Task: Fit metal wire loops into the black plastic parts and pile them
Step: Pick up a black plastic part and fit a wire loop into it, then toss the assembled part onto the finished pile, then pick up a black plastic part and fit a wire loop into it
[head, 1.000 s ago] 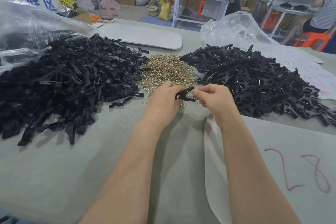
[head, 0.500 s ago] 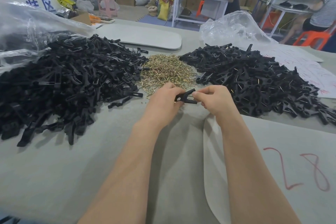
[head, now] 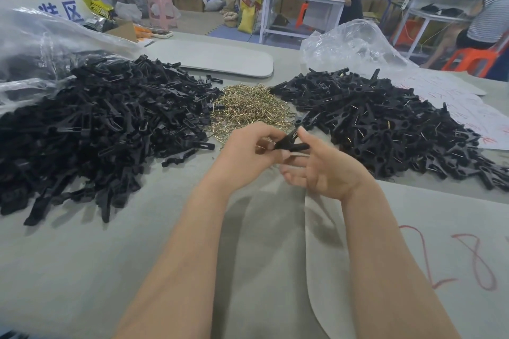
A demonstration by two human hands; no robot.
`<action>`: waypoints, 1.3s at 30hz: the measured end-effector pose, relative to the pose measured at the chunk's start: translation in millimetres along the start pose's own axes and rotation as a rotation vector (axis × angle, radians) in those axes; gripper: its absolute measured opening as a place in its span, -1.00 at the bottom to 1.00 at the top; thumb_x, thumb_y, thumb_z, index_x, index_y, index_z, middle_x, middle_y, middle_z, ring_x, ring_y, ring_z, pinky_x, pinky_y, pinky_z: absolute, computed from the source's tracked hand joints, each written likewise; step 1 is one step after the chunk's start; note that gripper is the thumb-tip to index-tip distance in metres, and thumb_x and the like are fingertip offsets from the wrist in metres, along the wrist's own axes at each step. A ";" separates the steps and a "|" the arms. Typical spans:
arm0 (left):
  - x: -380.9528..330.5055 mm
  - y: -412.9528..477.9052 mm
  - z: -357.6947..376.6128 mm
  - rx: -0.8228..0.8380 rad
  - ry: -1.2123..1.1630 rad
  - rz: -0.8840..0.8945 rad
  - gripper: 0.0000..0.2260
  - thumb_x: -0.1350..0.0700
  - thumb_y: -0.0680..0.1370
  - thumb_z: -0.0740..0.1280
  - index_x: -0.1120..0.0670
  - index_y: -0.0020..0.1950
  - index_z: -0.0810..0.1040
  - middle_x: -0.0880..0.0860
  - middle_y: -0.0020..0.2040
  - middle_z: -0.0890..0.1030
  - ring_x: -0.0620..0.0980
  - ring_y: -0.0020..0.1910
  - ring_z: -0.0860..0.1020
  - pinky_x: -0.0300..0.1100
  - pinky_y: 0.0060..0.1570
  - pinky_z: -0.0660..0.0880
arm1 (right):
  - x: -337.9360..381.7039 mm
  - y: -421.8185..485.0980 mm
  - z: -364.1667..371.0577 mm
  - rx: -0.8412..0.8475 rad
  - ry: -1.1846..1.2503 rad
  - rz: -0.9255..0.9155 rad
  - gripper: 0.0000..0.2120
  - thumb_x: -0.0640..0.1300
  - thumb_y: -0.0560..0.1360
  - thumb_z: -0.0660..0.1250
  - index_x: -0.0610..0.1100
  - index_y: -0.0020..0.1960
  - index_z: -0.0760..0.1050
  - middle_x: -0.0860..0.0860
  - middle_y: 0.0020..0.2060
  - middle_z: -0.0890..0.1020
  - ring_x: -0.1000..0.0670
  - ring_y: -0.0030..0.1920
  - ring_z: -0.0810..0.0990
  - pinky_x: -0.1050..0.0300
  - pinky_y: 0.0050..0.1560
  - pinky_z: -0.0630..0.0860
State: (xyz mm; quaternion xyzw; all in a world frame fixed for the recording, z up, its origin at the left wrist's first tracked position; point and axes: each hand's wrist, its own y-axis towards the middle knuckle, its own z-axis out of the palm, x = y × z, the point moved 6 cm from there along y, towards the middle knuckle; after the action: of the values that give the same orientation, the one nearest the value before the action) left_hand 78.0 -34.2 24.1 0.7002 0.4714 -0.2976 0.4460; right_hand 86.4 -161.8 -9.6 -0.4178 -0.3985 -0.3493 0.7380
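A black plastic part (head: 290, 143) is held above the table between both hands. My left hand (head: 245, 154) grips its left end with curled fingers. My right hand (head: 325, 170) is turned palm up and pinches the right end, thumb on top and stretched fingers below. A heap of brass wire loops (head: 248, 107) lies just beyond the hands. A big pile of plain black parts (head: 96, 124) spreads on the left. The pile of parts with wire glinting in them (head: 385, 126) lies on the right.
Clear plastic bags lie at the far left (head: 41, 44) and behind the right pile (head: 347, 44). A grey board (head: 214, 58) rests at the back. A paper sheet with red writing (head: 454, 256) covers the near right. People work at benches beyond the table.
My right hand has rolled palm up and spread its fingers under the part. The part has tilted and shifted slightly right. The left hand keeps its grip.
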 end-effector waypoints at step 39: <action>3.6 -6.3 -27.4 -0.547 -0.176 -0.205 -0.75 0.13 0.58 0.27 -0.01 0.26 0.45 -0.11 0.21 0.43 -0.22 0.14 0.41 -0.19 0.26 0.37 | 83.7 -3.0 -26.2 -0.808 -0.275 -0.640 -0.22 -0.18 0.56 0.27 0.07 0.54 -0.19 -0.12 0.29 0.41 0.03 0.09 0.59 0.02 0.26 0.47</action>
State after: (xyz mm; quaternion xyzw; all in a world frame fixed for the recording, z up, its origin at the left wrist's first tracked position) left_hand 73.5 -7.0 30.6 0.4742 0.5620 -0.2626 0.6248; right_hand 128.2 -201.8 56.4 -0.5683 -0.4329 -0.6245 0.3157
